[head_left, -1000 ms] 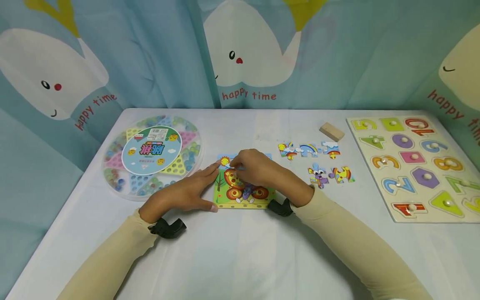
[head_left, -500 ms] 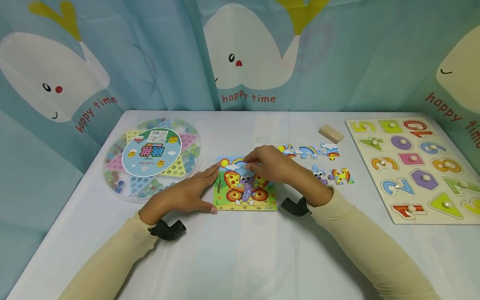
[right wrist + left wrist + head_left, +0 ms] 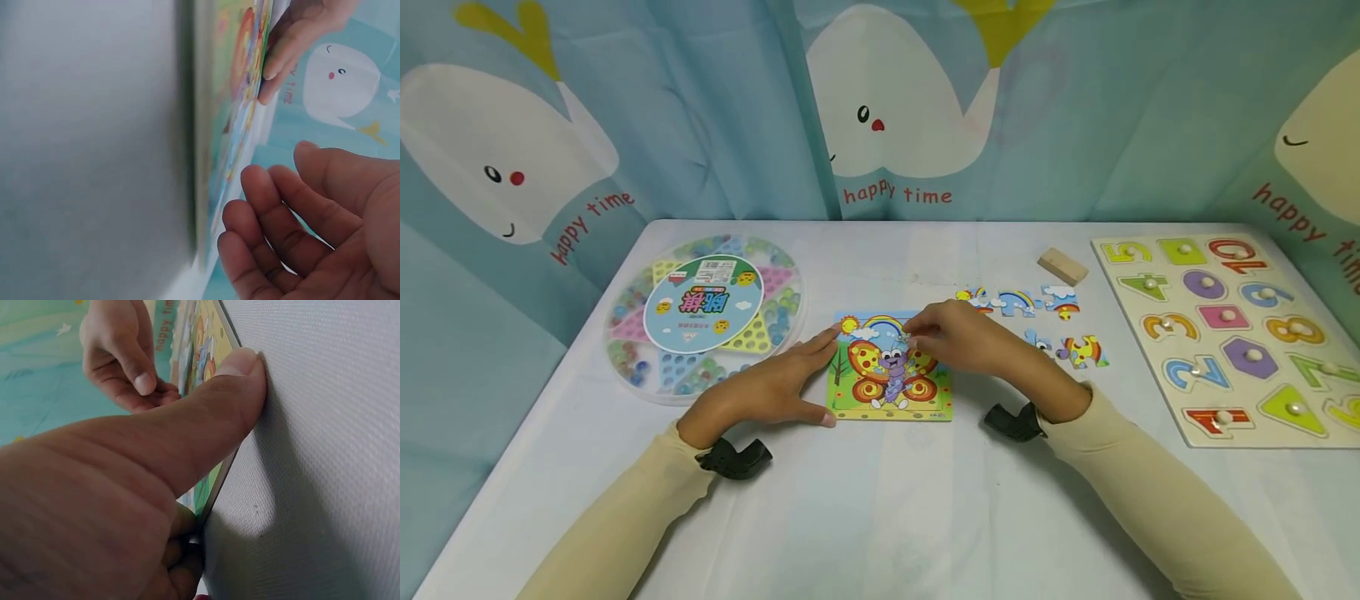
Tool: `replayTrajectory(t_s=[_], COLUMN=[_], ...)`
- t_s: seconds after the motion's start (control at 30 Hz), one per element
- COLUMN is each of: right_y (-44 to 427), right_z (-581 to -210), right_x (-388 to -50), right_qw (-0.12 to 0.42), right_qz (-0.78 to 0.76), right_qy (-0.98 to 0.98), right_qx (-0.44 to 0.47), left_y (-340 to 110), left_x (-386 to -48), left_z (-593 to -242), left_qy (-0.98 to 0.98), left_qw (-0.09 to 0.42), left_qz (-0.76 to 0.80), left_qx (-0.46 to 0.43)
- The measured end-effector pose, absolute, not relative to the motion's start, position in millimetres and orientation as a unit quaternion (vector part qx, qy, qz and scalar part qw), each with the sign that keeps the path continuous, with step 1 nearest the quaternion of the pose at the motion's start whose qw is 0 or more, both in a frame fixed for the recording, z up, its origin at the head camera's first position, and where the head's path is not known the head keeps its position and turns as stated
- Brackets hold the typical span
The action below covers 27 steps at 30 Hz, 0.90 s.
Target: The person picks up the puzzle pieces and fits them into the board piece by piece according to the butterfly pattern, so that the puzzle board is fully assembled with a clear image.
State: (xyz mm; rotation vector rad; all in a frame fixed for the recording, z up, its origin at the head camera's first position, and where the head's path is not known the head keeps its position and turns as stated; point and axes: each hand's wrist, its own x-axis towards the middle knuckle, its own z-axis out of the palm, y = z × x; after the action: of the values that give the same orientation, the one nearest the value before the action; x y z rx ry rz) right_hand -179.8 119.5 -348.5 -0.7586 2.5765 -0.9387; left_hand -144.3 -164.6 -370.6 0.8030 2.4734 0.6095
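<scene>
A square picture puzzle lies on the table in the head view, printed with a purple-bodied butterfly, a sun and a rainbow. My left hand rests along its left side, thumb at the lower corner and fingers at the upper one. In the left wrist view that thumb touches the board's edge. Over the upper right of the picture is my right hand, hiding that corner. Its fingers are loosely bent in the right wrist view, with nothing visible between them and the thumb.
Several loose jigsaw pieces lie to the right, partly behind the right hand. A wooden block sits beyond them. At the far right is a number-and-shape peg board; at the left, a round marble game box.
My right hand has moved right, from over the picture's upper middle to its upper right corner, uncovering the butterfly. The left hand has stayed in place.
</scene>
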Motion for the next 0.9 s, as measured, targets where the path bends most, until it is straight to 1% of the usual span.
replayTrajectory(t_s=[0.27,0.47,0.77,0.9], right_y=[143,162,189,200], right_z=[-348,-346,-342,-341], right_x=[-177,-175,-171,-169], right_qw=[0.135,0.127,0.080,0.087], right_qz=[-0.324,-0.321,-0.314,-0.329], right_qy=[0.893,0.898,0.901,0.898], right_qx=[-0.281,-0.271,-0.287,-0.277], left_y=[-164,-165,-166,-166], left_x=[-144,-144,-145,-144], left_z=[-369,-370,-371,-370], left_qy=[0.899,0.897,0.892,0.892], left_qw=[0.234,0.233,0.224,0.225], left_qz=[0.226,0.227,0.223,0.222], left_qx=[0.293,0.301,0.322,0.322])
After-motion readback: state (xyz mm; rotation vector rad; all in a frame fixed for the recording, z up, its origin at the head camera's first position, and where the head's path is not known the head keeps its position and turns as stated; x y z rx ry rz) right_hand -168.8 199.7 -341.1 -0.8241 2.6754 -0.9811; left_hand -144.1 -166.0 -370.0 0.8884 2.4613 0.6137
